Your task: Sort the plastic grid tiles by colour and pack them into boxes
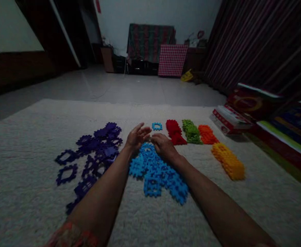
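Note:
Both my hands meet over the far end of a heap of light blue interlocking plastic tiles (157, 171) on a cream carpet (24, 151). My left hand (137, 136) has its fingers stretched and slightly spread, reaching right. My right hand (163, 144) lies palm down with fingers curled onto the blue heap, its fingertips touching my left hand's. Whether either hand grips a tile is hidden. A single light blue tile (157, 126) lies just beyond the hands. Dark purple tiles (93, 154) are scattered to the left.
Sorted stacks of tiles sit in a row to the right: red (175, 132), green (191, 131), orange (207, 134), yellow (229, 160). Boxes and books (230, 118) lie at the carpet's right edge. Covered furniture (150, 43) stands across the bare floor.

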`<state>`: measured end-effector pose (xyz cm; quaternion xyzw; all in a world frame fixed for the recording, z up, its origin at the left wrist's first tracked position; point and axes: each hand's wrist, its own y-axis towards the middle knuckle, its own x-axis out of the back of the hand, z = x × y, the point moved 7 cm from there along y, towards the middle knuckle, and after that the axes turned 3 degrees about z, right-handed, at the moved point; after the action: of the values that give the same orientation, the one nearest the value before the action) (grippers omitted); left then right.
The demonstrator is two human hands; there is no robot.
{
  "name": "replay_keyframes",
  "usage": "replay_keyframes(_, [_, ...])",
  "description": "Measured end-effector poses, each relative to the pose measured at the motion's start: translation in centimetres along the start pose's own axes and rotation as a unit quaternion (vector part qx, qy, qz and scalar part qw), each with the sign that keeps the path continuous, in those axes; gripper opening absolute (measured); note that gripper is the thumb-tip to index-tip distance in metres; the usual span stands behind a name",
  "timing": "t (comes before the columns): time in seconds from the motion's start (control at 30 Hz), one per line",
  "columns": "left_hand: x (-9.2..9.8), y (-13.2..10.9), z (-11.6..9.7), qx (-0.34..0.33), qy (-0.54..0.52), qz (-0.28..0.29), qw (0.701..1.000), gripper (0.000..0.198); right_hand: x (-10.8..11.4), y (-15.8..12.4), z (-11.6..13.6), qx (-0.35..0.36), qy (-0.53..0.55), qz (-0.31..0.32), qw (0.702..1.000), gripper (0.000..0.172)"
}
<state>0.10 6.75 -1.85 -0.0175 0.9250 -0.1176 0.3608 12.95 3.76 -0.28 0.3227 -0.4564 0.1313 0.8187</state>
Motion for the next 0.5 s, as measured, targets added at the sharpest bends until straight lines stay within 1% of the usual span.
replay_keyframes(0.3, [0.34, 0.31, 0.14, -0.008, 0.011, 0.002, 1.0, 0.03, -0.05, -0.08, -0.06, 0.016, 0.016, -0.018, 1.0, 0.023])
replay_keyframes(0.4, [0.35, 0.22, 0.17, -0.015, 0.039, 0.009, 0.999, 0.034, 0.11, 0.07, -0.04, 0.011, 0.035, -0.011, 0.999, 0.023])
replay_keyframes(0.5, [0.13, 0.06, 0.24, -0.018, 0.09, 0.034, 0.995, 0.036, 0.91, -0.16, 0.11, 0.004, 0.083, 0.007, 0.996, 0.024])
